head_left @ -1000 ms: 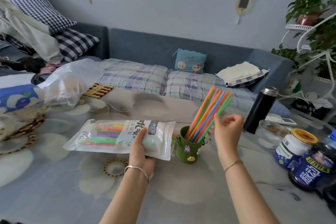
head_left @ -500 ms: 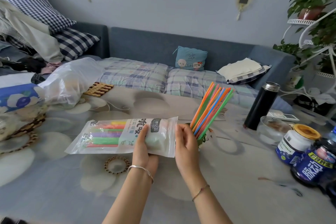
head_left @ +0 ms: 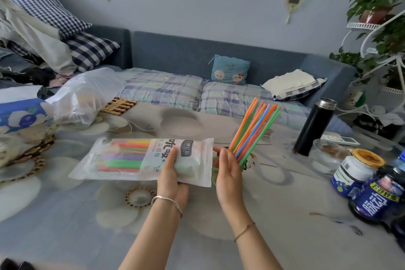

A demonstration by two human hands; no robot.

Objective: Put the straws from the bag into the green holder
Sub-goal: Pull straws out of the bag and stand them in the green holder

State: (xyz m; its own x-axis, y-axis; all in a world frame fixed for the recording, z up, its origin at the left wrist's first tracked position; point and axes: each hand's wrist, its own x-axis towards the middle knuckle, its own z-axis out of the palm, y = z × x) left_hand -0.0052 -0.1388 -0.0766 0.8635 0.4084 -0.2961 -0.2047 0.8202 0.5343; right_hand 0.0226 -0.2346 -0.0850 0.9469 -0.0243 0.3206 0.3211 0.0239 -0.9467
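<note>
two hands [head_left: 173, 174] [head_left: 228, 169], one bag [head_left: 122, 160], one black flask [head_left: 313, 127].

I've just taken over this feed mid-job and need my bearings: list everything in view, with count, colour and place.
straw bag: one, clear with a white label, coloured straws inside; held over the middle of the table.
loose straws: a bundle, orange, blue, green, pink; standing tilted in the holder.
green holder: one, green; just right of the bag's mouth, mostly hidden.
flask: one, black with silver top; table, right.
glass bowl: one, clear; beside the flask.
jar: one, blue-white, yellow lid; right edge.
bottle: one, dark blue; right edge, nearest.
plastic bag: one, clear; table, far left.
cushion: one, light blue; on the sofa.
left hand: grips the straw bag.
right hand: open, at the bag's mouth.
</note>
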